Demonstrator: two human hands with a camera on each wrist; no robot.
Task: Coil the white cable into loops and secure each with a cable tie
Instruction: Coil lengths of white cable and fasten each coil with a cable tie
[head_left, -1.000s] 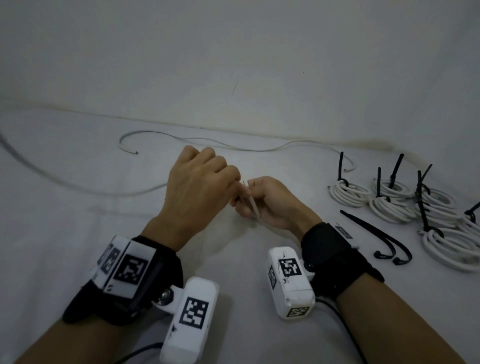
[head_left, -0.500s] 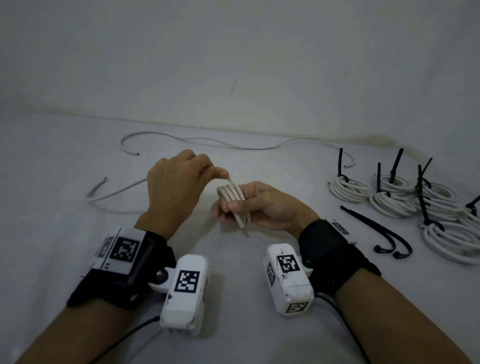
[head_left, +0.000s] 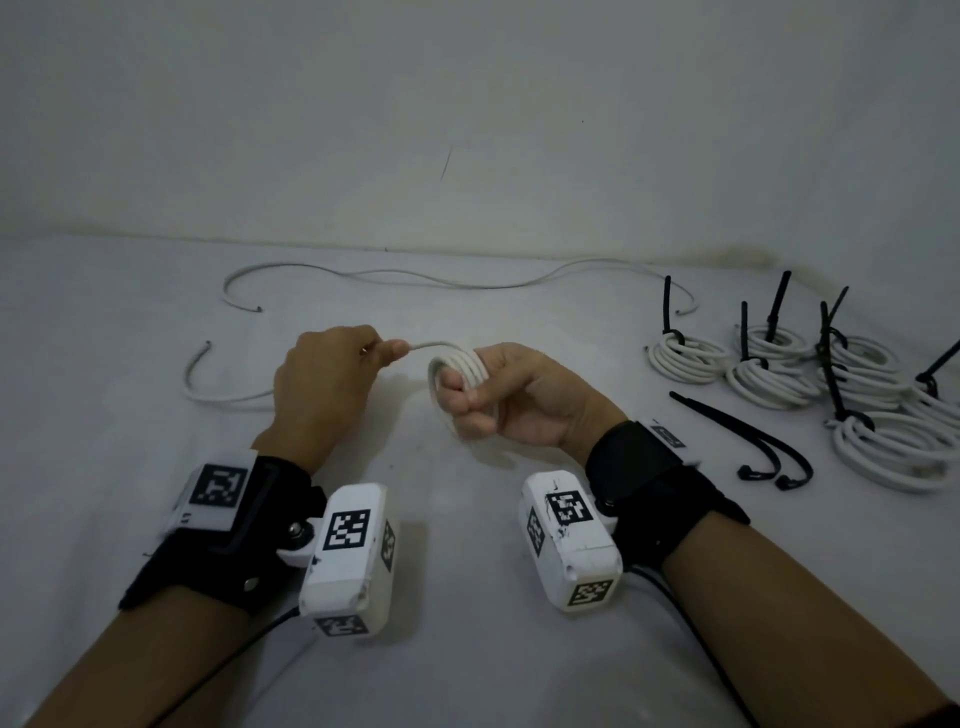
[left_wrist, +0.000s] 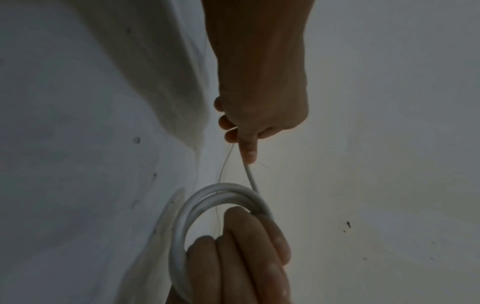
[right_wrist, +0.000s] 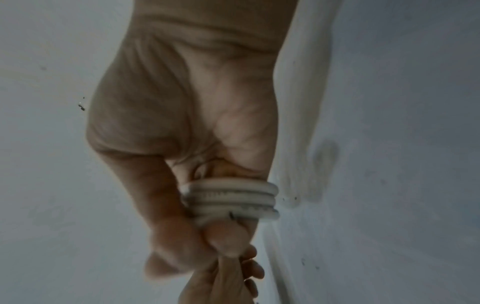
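White round plastic cable (head_left: 462, 366), wound in several loops around the curled fingers of the right hand (head_left: 511, 400), which gripped the coil above the pale tabletop (head_left: 467, 519). The left hand (head_left: 324, 387), just beside it, pinched the free strand leading off the coil; the cable's loose tail lay on the tabletop to the left. Tied white coils (head_left: 685, 358) and black plastic cable ties (head_left: 748, 441) lay well apart to the right.

White cable (head_left: 462, 366) coil; black cable ties (head_left: 748, 441) right of it; my wrist straps (head_left: 649, 478) black, white camera blocks (head_left: 348, 551) with black-and-white square markers.
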